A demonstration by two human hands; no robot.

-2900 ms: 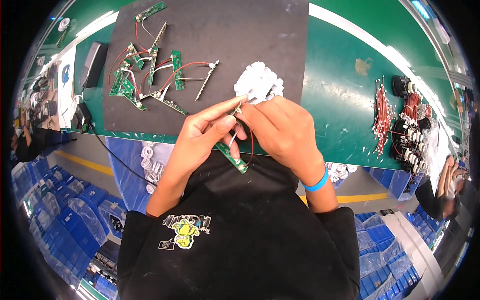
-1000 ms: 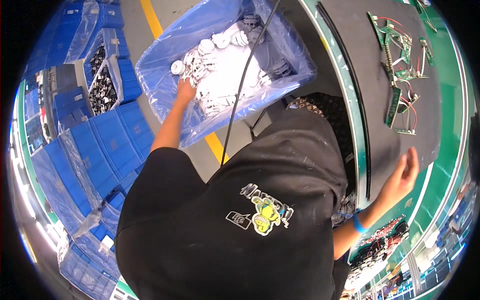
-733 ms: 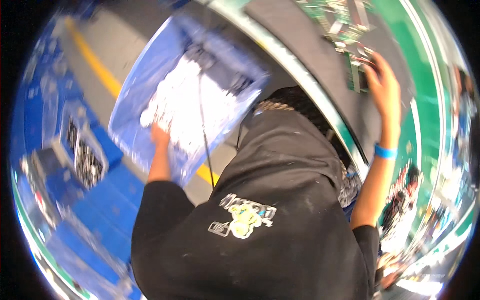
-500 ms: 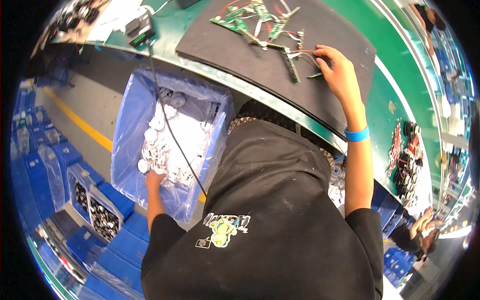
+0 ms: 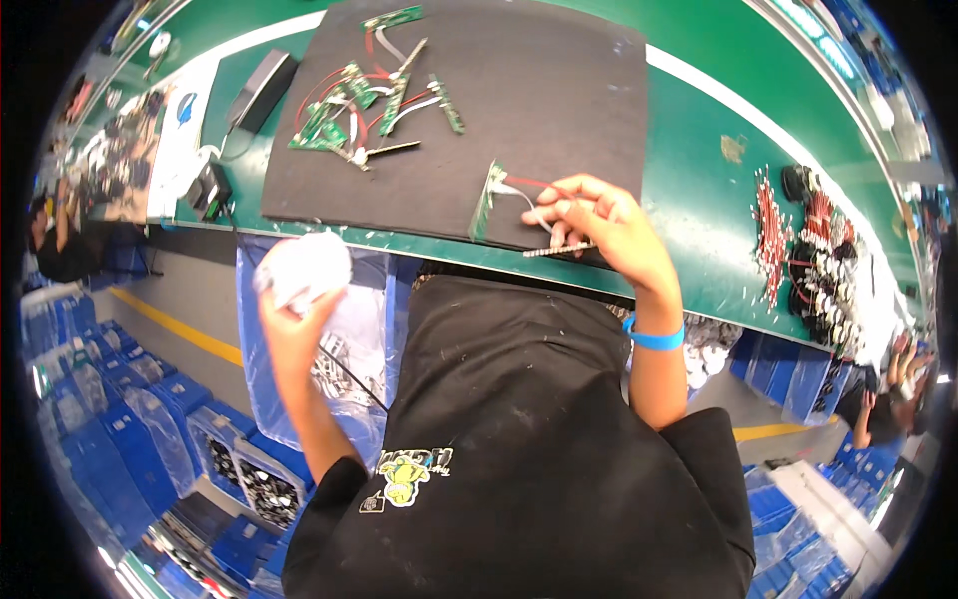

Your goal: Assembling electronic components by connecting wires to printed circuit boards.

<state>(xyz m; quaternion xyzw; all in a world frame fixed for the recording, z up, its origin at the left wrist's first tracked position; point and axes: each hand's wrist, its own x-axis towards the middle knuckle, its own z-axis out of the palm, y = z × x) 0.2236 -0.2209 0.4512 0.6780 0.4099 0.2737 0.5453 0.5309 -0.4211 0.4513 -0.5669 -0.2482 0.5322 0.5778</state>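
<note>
White plastic part, overexposed and slightly blurred, is in the left hand, left of centre in the frame. Thumb and fingers wrap its underside and grip it; exact contact points washed out.

Right hand, right of centre: fingers curled and bunched on the leads of a wired board pair. Can't tell which fingertips do the pinching. Pair = green board, standing steeply tilted near the mat's front edge, plus narrow strip board, lying roughly level just under the fingers. Red wire and a pale lead run from the green board to the hand. Blue wristband on that arm.

Black mat on a green counter. Upper left of the mat: tangle of wired green boards, well apart from the right hand. Black box and black adapter left of the mat.

Below the left hand: plastic-lined blue bin with more white parts, black cable crossing in front. Right side of the counter: red wire bundle beside black round parts.
</note>
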